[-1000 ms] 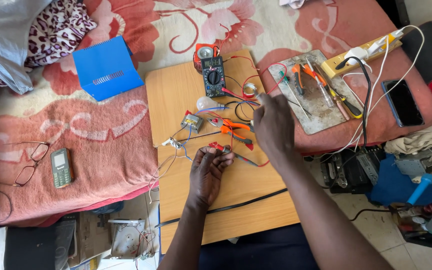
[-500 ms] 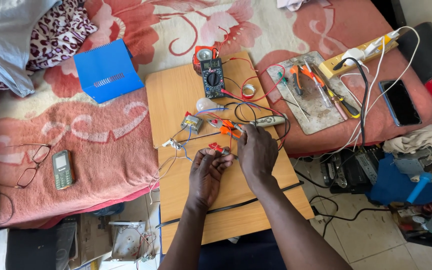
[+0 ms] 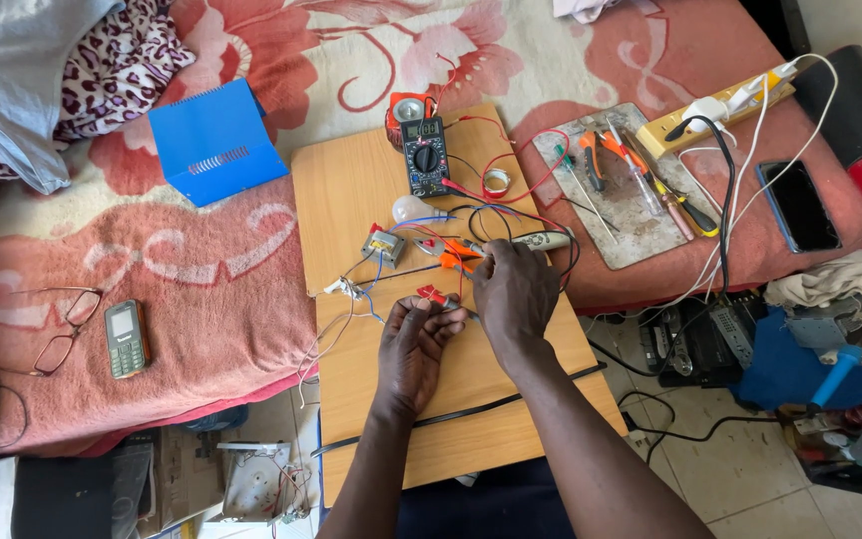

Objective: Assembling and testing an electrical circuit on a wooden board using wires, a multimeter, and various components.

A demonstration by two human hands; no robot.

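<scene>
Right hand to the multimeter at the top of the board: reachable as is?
Probably yes. The right hand sits over the orange-handled pliers, and the multimeter lies just beyond it on the same wooden board. Only loose red and black wires cross the gap; nothing solid blocks a forward reach.

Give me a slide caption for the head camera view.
Left hand and right hand work red wires on a wooden board near a multimeter.
</scene>
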